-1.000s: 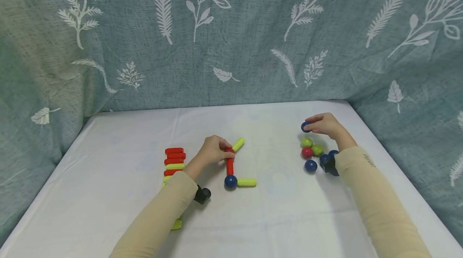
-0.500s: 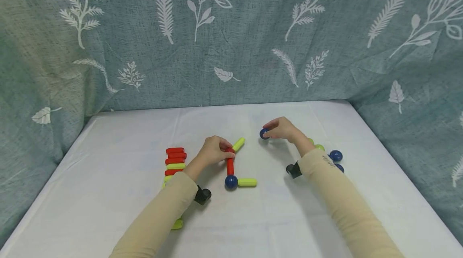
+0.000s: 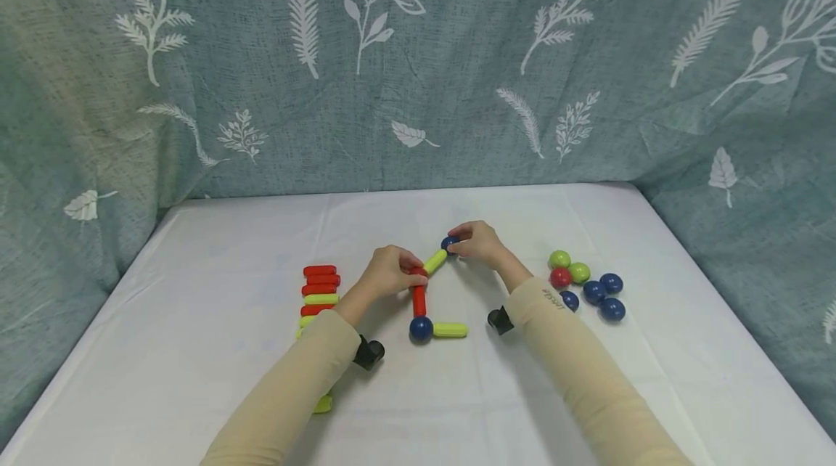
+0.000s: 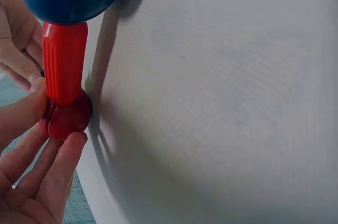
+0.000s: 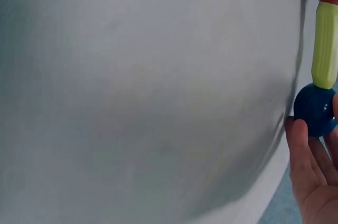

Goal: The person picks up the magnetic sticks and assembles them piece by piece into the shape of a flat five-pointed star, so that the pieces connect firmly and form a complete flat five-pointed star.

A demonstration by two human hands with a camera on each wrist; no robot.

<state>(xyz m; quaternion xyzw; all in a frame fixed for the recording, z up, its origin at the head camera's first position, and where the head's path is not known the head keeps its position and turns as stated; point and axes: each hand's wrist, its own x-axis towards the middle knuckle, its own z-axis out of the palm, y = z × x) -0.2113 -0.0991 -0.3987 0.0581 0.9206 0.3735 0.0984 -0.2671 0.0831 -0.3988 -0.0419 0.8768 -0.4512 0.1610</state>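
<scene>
My left hand (image 3: pixel 385 274) pinches a red ball (image 4: pixel 71 117) at the corner of a small built shape. From that ball a red rod (image 3: pixel 419 300) runs toward me to a blue ball (image 3: pixel 421 329), and a yellow-green rod (image 3: pixel 450 330) sticks out rightward from the blue one. A second yellow-green rod (image 3: pixel 435 261) slants away to the upper right. At its far end my right hand (image 3: pixel 480 243) pinches another blue ball (image 5: pixel 312 109), which touches the rod's tip in the right wrist view.
Left of the shape, several red rods (image 3: pixel 321 279) and yellow-green rods (image 3: pixel 321 299) lie in a column, partly hidden by the left sleeve. To the right sit loose balls: green (image 3: pixel 559 259), red (image 3: pixel 560 277) and several blue (image 3: pixel 612 310). A patterned curtain (image 3: pixel 418 74) hangs behind the white table (image 3: pixel 196 321).
My right hand has carried the blue ball leftward from the loose balls to the end of the slanted yellow-green rod. The left hand has kept its hold on the red ball.
</scene>
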